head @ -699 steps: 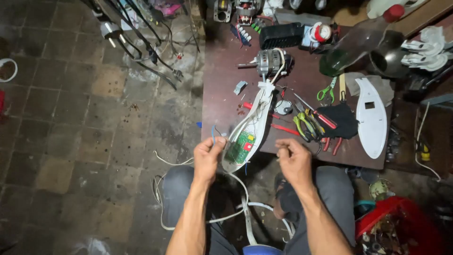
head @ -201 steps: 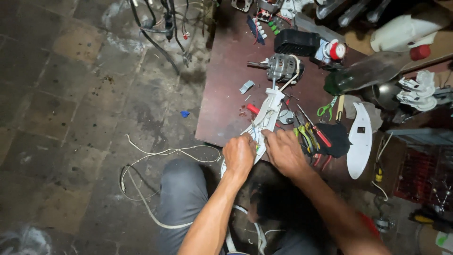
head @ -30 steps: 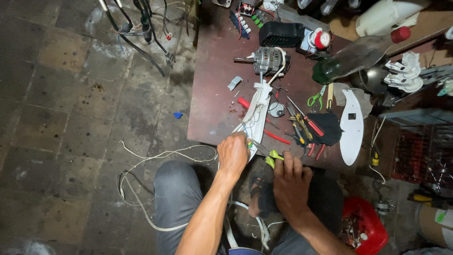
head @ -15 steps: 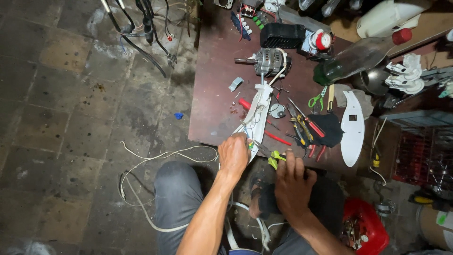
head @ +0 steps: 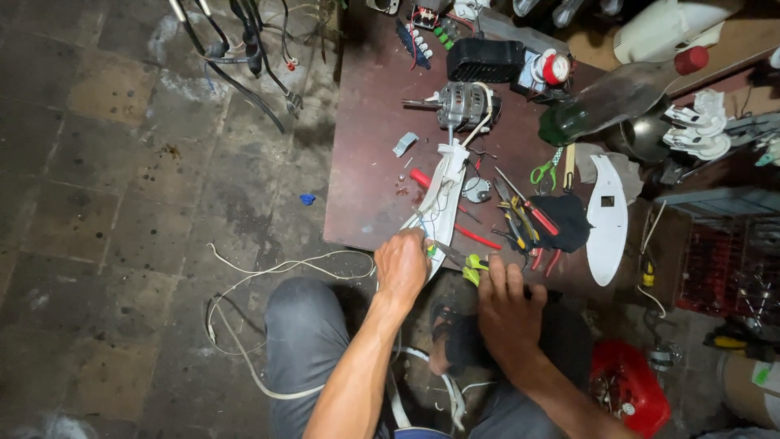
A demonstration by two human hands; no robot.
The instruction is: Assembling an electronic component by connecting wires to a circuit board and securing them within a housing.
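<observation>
White fan housing (head: pixel 439 207) lies lengthwise on the counter (head: pixel 366 122), its near end over the counter's edge, where your left hand (head: pixel 400 267) pinches it. Your right hand (head: pixel 505 313), fingers loosely spread, reaches the green-handled pliers (head: pixel 470 267) just beside it. Tug hard and the attached motor (head: pixel 461 106) could drag, straining its wires.

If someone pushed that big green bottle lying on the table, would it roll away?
Probably, at least a little. The green bottle lies on its side, and its round body looks free to roll. It appears to be glass, so likely heavy for its size and breakable if it dropped. The metal bowl close beside it might stop it on that side.
</observation>
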